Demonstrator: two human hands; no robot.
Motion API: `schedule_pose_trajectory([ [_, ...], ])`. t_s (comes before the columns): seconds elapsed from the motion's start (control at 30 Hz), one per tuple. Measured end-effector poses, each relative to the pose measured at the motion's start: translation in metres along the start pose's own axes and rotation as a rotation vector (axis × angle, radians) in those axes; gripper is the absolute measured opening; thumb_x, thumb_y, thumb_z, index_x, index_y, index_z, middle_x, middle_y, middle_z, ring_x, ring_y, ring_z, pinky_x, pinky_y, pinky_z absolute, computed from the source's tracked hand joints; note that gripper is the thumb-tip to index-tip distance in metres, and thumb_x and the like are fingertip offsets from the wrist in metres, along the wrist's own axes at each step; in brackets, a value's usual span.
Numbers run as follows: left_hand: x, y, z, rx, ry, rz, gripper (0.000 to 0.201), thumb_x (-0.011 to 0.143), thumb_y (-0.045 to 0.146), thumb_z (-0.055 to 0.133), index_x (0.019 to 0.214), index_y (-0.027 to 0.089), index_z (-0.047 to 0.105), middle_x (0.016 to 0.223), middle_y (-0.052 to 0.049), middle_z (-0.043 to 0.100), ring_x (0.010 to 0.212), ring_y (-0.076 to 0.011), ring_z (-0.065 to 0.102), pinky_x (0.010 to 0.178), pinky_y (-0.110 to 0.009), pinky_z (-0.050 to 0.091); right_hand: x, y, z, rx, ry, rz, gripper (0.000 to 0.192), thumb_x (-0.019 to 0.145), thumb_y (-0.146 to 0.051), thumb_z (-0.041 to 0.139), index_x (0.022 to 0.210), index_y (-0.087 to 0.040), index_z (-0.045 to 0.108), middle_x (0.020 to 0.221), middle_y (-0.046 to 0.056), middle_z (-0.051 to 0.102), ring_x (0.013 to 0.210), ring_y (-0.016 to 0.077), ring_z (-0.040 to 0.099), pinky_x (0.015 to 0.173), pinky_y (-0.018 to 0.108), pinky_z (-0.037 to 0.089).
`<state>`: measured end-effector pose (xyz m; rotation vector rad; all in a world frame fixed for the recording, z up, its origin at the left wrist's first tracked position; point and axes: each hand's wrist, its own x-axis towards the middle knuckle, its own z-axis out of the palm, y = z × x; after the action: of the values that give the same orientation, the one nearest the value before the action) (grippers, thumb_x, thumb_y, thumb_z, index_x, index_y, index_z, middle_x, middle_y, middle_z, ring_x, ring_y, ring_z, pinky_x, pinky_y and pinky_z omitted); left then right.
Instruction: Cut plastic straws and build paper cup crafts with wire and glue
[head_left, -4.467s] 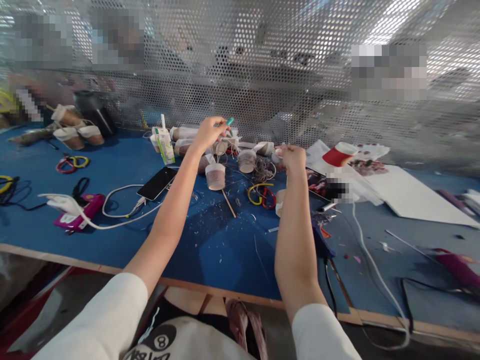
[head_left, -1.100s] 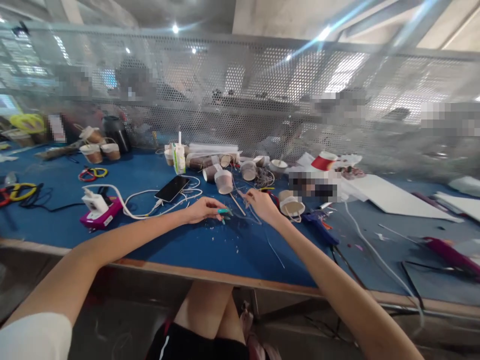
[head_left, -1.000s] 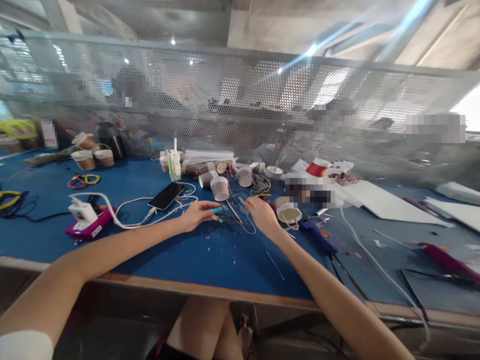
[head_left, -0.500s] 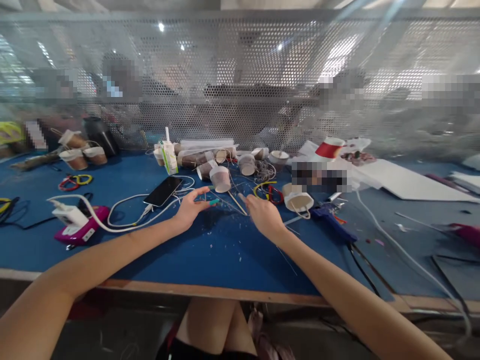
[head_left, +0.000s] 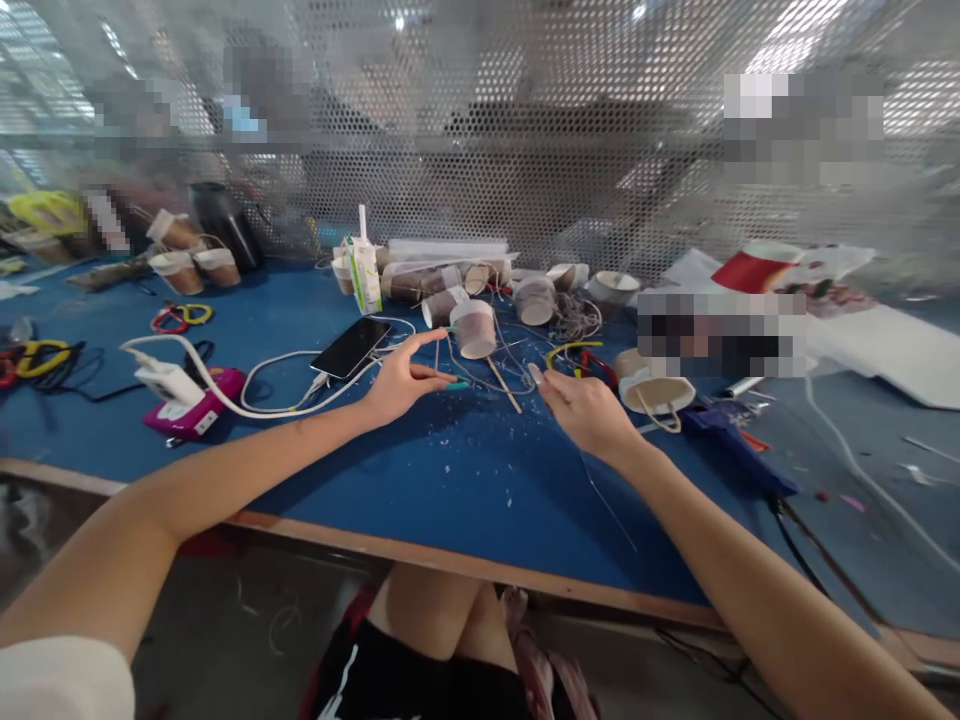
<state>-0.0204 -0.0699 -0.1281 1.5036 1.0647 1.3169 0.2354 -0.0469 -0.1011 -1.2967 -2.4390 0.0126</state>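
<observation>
The person's left hand (head_left: 401, 377) is hovering half-open over the blue table (head_left: 420, 480), thumb and forefinger pinching a small teal-tipped piece (head_left: 455, 383), while the right hand (head_left: 589, 412) is loosely curled, seemingly pinching a thin wire (head_left: 607, 505) that is trailing back toward the table's near edge. The wire is running just beside an upturned paper cup (head_left: 475, 328) and a thin wooden stick (head_left: 505, 385), so a tug is likely to tip the cup or drag the stick. The phone (head_left: 351, 347) and its white cable (head_left: 255, 385) are lying near the left hand, where a sweep could snag them.
</observation>
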Motion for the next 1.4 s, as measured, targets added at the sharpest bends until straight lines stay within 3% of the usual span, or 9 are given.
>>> schedule_pose_trajectory([
  [0.2,-0.001,-0.003,0.0,0.01,-0.028,0.01,0.066,0.068,0.018,0.072,0.128,0.021,0.046,0.106,-0.005,0.067,0.087,-0.0183,0.071,0.075,-0.025,0.058,0.002,0.008,0.001,-0.052,0.112,0.162,0.041,0.092,-0.042,0.029,0.058,-0.022,0.041,0.048,0.003,0.045,0.046,0.0169,0.043,0.051,0.028,0.024],
  [0.37,0.0,-0.003,0.001,0.042,-0.07,-0.012,0.064,0.067,0.018,0.073,0.125,0.021,0.047,0.116,-0.006,0.064,0.085,-0.0162,0.07,0.075,-0.025,0.057,0.003,0.009,0.001,0.029,0.103,0.138,0.04,0.091,-0.042,0.029,0.057,-0.023,0.035,0.048,0.002,0.044,0.045,0.0156,0.042,0.052,0.028,0.026],
  [0.5,0.003,-0.006,0.001,0.097,-0.132,-0.015,0.059,0.063,0.027,0.076,0.118,0.017,0.055,0.127,-0.011,0.058,0.104,-0.021,0.064,0.081,-0.029,0.055,0.002,0.008,-0.003,0.057,0.111,0.162,0.041,0.091,-0.046,0.028,0.057,-0.023,0.033,0.047,0.001,0.042,0.045,0.0154,0.041,0.052,0.028,0.027],
  [0.6,0.001,-0.007,0.001,0.114,-0.186,-0.001,0.041,0.076,0.041,0.065,0.109,0.016,0.064,0.118,-0.01,0.064,0.108,-0.0203,0.06,0.089,-0.032,0.05,0.002,0.006,-0.006,0.076,0.133,0.169,0.042,0.091,-0.048,0.028,0.057,-0.024,0.033,0.047,0.001,0.042,0.045,0.0155,0.04,0.052,0.029,0.028],
  [0.77,-0.007,-0.007,0.005,0.078,-0.337,-0.028,0.042,0.089,0.049,0.041,0.104,0.02,0.068,0.114,-0.007,0.067,0.109,-0.02,0.059,0.096,-0.036,0.044,0.0,0.003,-0.009,0.092,0.16,0.123,0.041,0.091,-0.045,0.029,0.056,-0.024,0.033,0.047,0.001,0.041,0.045,0.0154,0.04,0.053,0.029,0.029],
  [0.97,-0.002,-0.004,0.003,0.542,-0.316,0.132,0.041,0.092,0.044,0.037,0.084,0.022,0.07,0.096,-0.005,0.069,0.111,-0.0223,0.054,0.099,-0.037,0.039,-0.008,0.0,-0.007,0.135,0.176,-0.007,0.035,0.091,-0.037,0.033,0.06,-0.023,0.039,0.051,0.002,0.048,0.047,0.0142,0.046,0.054,0.028,0.034],
  [1.17,-0.001,-0.009,-0.002,0.711,-0.078,0.247,0.043,0.094,0.044,0.034,0.107,0.019,0.066,0.117,-0.01,0.056,0.112,-0.0219,0.05,0.102,-0.043,0.036,-0.01,0.001,-0.002,0.025,0.347,-0.127,0.043,0.095,-0.045,0.03,0.06,-0.022,0.04,0.047,0.0,0.048,0.041,0.0108,0.044,0.045,0.025,0.029],
  [1.27,-0.006,-0.01,-0.001,0.636,0.028,0.311,0.041,0.089,0.047,0.046,0.116,0.021,0.061,0.108,-0.009,0.053,0.104,-0.0203,0.049,0.094,-0.04,0.043,-0.011,-0.004,-0.001,-0.038,0.396,-0.183,0.043,0.096,-0.043,0.029,0.062,-0.021,0.043,0.046,-0.001,0.047,0.039,0.0093,0.043,0.044,0.024,0.026],
  [1.4,-0.013,-0.005,0.007,0.202,-0.134,0.242,0.055,0.078,0.043,0.064,0.129,0.025,0.052,0.118,-0.01,0.053,0.095,-0.0162,0.056,0.074,-0.027,0.051,-0.014,-0.019,0.007,-0.144,0.332,-0.216,0.043,0.098,-0.035,0.028,0.066,-0.018,0.05,0.051,0.001,0.055,0.042,0.0089,0.046,0.045,0.024,0.025],
])
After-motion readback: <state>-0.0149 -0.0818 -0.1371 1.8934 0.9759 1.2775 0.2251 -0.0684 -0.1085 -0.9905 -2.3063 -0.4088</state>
